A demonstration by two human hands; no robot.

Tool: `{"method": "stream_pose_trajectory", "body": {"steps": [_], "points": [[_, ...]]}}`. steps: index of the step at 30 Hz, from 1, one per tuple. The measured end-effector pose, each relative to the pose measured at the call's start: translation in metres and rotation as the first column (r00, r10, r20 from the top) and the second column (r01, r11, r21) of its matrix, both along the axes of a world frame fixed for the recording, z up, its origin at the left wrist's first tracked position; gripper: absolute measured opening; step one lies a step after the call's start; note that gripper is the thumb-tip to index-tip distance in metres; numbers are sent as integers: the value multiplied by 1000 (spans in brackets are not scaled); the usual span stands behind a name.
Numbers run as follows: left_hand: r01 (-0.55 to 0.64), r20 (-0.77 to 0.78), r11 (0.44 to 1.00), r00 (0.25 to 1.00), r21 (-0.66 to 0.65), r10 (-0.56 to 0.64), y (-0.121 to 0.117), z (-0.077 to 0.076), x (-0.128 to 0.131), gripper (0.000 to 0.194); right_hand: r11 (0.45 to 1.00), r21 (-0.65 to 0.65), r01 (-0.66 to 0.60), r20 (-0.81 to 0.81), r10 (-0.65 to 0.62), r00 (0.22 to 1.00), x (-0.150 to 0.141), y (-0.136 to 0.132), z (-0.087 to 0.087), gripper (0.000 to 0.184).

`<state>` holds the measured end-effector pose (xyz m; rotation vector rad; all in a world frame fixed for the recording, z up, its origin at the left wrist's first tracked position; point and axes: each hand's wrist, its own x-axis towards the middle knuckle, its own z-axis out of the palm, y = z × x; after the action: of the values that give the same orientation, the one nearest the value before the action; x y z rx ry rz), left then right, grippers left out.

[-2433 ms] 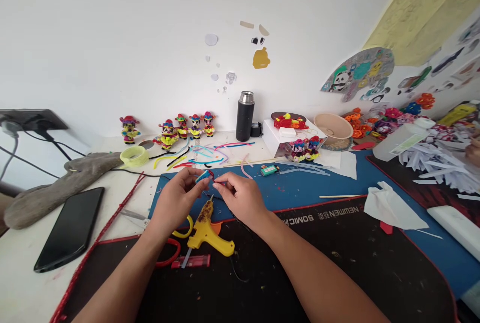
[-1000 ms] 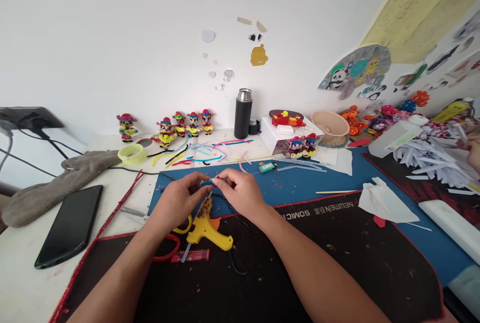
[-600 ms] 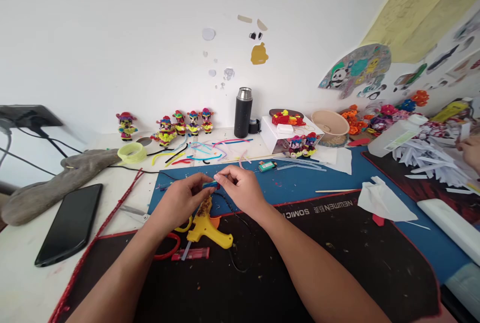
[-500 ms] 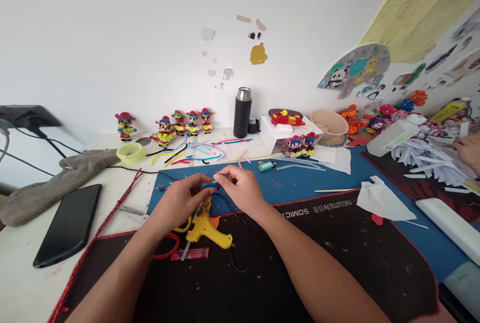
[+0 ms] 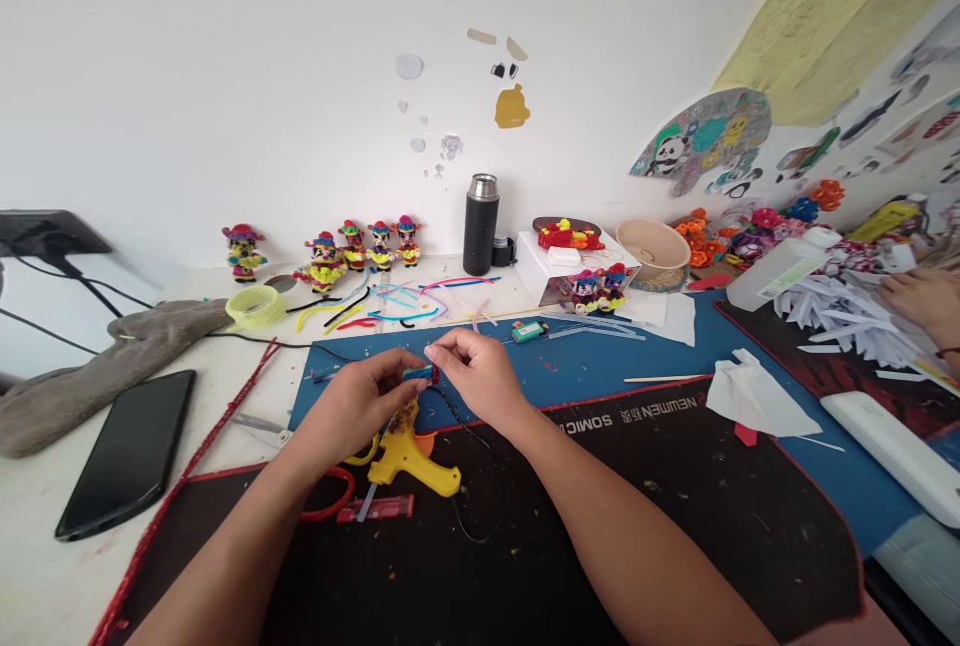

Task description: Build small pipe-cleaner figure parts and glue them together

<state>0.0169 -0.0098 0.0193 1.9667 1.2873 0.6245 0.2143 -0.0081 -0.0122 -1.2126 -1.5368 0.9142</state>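
Note:
Between my two hands is a small blue-and-red piece point(image 5: 421, 373) that looks like pipe cleaner; much of it is hidden by fingers. My left hand point(image 5: 371, 394) pinches its blue part between thumb and fingers. Closed in a pinch at its red end is my right hand point(image 5: 478, 372); the exact contact is too small to make out. Just below the hands a yellow hot glue gun point(image 5: 412, 464) lies on the black mat, a glue stick poking from its back. Beside it are a red lighter point(image 5: 379, 508) and scissors with a red handle point(image 5: 334, 496).
Coloured pipe cleaners point(image 5: 409, 304) lie behind the blue mat point(image 5: 585, 356). Small figures point(image 5: 324, 261), a black flask point(image 5: 481, 226) and a white box point(image 5: 536, 276) stand along the wall. A phone point(image 5: 127, 451) is at left. Another person's hand point(image 5: 919, 301) is by paper strips at right.
The view has shifted slightly, so the scene sits a little further left. My hands stay together at the piece, and more of its red end shows. The other person's hand has moved left.

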Motion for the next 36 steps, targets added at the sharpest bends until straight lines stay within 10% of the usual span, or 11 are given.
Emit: {"method": "stream_pose_trajectory", "body": {"steps": [36], "points": [[-19,187,1000,982,-14,21,-3,-4,1,36,940,-272,-207,-455,63,888,-3,6,-2,46]]}}
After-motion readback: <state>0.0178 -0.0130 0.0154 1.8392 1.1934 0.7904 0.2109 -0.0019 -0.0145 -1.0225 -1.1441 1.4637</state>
